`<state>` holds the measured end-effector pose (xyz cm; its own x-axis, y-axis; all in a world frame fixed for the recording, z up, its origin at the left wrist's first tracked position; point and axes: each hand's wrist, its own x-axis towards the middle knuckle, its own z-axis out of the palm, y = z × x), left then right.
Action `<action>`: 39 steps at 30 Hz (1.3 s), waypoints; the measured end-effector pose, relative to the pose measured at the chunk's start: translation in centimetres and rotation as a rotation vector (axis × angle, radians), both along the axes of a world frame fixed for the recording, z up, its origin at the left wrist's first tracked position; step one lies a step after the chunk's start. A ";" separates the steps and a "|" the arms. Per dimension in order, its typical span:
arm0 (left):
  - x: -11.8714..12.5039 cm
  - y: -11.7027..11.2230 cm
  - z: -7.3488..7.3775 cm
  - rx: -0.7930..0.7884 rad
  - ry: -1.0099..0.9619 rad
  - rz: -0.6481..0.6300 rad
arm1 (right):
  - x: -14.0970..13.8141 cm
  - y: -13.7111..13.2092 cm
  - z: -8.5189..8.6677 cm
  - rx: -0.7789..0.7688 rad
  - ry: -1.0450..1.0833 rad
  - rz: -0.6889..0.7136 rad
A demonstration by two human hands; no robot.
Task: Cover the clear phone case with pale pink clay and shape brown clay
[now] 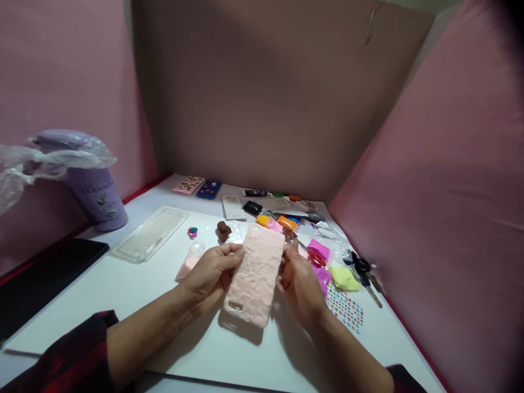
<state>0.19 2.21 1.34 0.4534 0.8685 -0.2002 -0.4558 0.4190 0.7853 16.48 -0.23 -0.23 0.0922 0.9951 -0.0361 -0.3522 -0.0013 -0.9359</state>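
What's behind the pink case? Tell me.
Past the pink case, a yellow packet, a pink packet and an orange packet show; whatever lies directly behind it is covered.

The letters "ELEMEN" can be read on the side of the purple cup.

case btw L hand & R hand | cup far L | gem sheet R | packs behind case

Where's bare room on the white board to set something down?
Bare: between black slab, clear case and left forearm; also this side of the pink case, between the forearms. Crowded: right of that case, with colourful packets and scissors.
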 end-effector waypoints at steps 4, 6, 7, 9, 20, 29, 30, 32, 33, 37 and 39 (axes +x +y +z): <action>0.1 0.1 0.2 0.009 -0.044 0.040 | -0.3 -0.2 -0.3 0.027 0.026 -0.012; 0.1 0.1 0.2 0.014 -0.050 0.044 | -0.4 -0.3 -0.3 0.021 0.034 0.000; 0.1 0.1 0.2 0.017 -0.054 0.044 | -0.4 -0.3 -0.4 0.016 0.038 0.006; 0.1 0.1 0.0 0.020 -0.067 0.042 | -0.4 -0.3 -0.5 0.004 0.045 0.008; 0.3 -0.2 -0.5 0.015 -0.076 0.080 | 0.0 0.0 -1.0 0.047 0.077 0.018; 0.4 -0.2 -0.5 0.051 0.022 0.007 | 0.1 0.2 -0.5 0.060 0.110 -0.052; 0.4 -0.3 -0.4 0.057 0.027 0.001 | 0.0 0.2 -0.4 0.058 0.116 -0.051; 0.3 -0.4 -0.4 0.075 0.055 -0.008 | 0.0 0.2 -0.4 0.059 0.135 -0.050; 0.2 -0.4 -0.4 0.087 0.075 -0.009 | 0.0 0.2 -0.4 0.060 0.143 -0.053; 0.2 -0.4 -0.6 0.157 0.151 0.017 | 0.1 0.2 -0.5 0.058 0.154 -0.078; 0.4 -0.4 -0.6 0.182 0.194 0.040 | 0.1 0.2 -0.5 0.063 0.155 -0.085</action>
<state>0.56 1.77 0.73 0.3865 0.9146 -0.1190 -0.3032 0.2478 0.9202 16.57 -0.05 -0.70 0.1738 0.9848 0.0057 -0.4884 0.0913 -0.8678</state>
